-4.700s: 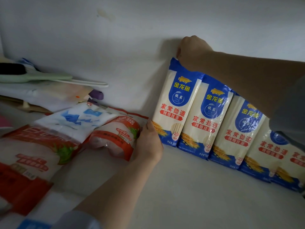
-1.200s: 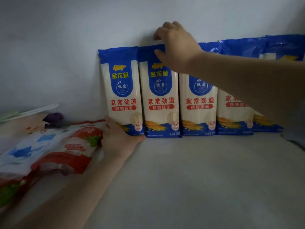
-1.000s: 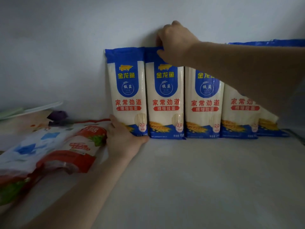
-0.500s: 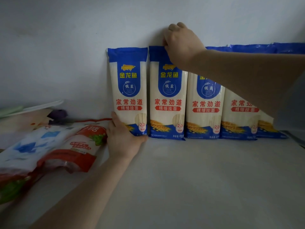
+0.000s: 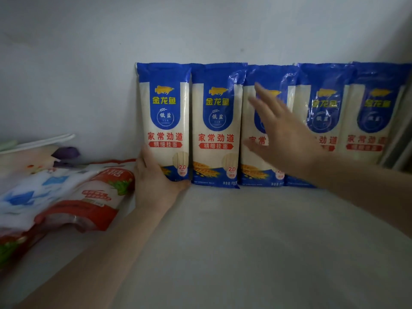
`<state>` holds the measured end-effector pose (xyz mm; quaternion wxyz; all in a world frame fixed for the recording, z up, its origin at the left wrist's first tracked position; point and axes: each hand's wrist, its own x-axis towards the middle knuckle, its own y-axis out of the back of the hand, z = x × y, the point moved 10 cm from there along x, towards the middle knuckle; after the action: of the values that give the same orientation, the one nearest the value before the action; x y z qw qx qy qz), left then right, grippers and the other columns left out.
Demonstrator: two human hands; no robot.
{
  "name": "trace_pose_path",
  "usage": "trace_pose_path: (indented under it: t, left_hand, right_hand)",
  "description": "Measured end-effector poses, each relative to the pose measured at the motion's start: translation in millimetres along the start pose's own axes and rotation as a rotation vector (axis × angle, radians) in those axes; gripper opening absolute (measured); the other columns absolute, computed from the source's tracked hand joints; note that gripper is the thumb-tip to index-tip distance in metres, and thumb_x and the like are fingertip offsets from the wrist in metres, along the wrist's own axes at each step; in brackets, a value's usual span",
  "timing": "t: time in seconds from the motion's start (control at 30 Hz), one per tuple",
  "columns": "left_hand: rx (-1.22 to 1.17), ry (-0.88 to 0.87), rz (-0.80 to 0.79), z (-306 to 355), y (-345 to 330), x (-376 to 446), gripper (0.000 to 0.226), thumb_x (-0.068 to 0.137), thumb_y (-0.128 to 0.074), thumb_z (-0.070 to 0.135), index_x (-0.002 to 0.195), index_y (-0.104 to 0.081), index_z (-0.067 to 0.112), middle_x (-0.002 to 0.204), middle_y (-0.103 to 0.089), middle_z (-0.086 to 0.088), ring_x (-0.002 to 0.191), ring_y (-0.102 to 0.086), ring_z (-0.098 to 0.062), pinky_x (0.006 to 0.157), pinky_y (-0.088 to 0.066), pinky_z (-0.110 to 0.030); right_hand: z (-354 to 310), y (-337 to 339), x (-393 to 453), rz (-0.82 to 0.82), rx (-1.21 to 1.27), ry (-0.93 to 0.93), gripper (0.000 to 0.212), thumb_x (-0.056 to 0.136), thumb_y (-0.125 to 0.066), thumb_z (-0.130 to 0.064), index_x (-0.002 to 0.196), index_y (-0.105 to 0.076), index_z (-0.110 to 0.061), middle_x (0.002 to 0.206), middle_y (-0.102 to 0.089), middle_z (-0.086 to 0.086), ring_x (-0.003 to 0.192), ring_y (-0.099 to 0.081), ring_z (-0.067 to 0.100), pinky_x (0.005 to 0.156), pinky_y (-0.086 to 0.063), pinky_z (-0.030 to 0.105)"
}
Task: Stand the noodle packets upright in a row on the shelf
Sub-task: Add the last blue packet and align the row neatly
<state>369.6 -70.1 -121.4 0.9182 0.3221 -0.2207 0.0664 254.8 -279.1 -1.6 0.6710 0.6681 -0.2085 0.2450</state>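
Observation:
Several blue-and-white noodle packets stand upright side by side against the back wall of the white shelf. My left hand presses against the bottom left corner of the leftmost packet, fingers flat along its side. My right hand hovers in front of the third packet with fingers spread, holding nothing and blurred by motion. It hides part of the third and fourth packets.
A red-and-white bag and a blue-and-white bag lie flat on the shelf left of my left hand. Behind them sit papers, a white utensil and a purple object. A wall edge closes the right side.
My right hand has let go of the top of the second packet and dropped lower and to the right, fingers spread. The packets stay upright. My left hand has stayed put.

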Motion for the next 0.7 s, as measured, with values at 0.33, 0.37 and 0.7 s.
trace_pose_path:
  t: [0.33,0.37,0.7]
  left_hand:
    - [0.792,-0.555,-0.096,69,11,39,0.137,0.048,-0.055,0.084,0.150,0.012,0.020,0.158,0.018,-0.006,0.145,0.017,-0.029,0.113,-0.008,-0.059]
    - [0.839,-0.575,-0.108,70,9,42,0.138,0.047,-0.052,0.086,0.149,0.013,0.020,0.158,0.020,-0.006,0.145,0.018,-0.029,0.113,-0.007,-0.059]
    - [0.945,-0.750,-0.054,98,-4,45,0.149,0.041,-0.064,0.083,0.148,0.012,0.012,0.160,0.008,-0.005,0.145,0.014,-0.023,0.114,-0.001,-0.053]
  right_hand:
    - [23,-70,-38,-0.210,-0.386,0.042,0.116,0.071,-0.070,-0.053,0.148,0.004,-0.009,0.157,0.008,0.011,0.146,0.002,0.027,0.117,-0.012,0.043]
    - [25,-69,-35,-0.181,-0.404,0.048,0.122,0.061,-0.073,-0.060,0.149,-0.008,-0.006,0.157,-0.004,0.013,0.145,-0.009,0.029,0.114,-0.018,0.045]
    - [32,-62,-24,-0.084,-0.471,0.057,0.129,0.055,-0.080,-0.059,0.148,-0.007,-0.009,0.158,-0.012,0.013,0.145,-0.012,0.028,0.114,-0.016,0.046]
